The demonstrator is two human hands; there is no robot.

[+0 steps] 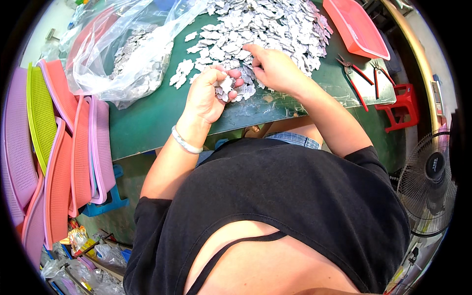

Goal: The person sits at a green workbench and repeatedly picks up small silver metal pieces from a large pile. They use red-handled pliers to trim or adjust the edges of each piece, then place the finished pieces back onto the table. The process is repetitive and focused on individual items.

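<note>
A broad heap of small flat silver-grey metal pieces [275, 32] with scalloped outlines covers the far middle of a green table [147, 118]. My left hand [204, 96], near the table's front edge, is closed around several of these metal pieces [225, 88], which show between thumb and fingers. To its right, my right hand [278, 69] reaches over the near side of the heap. Its index finger is stretched out onto the pieces and the thumb is apart from it. No piece shows in that hand; its other fingers are partly hidden.
A clear plastic bag [91, 81] of similar pieces stands at left, beside stacked pink, purple and green baskets [42, 120]. A pink tray [359, 34] and two red-handled pliers [356, 81] lie at right. Beyond are a red stool [405, 103] and a fan [427, 182].
</note>
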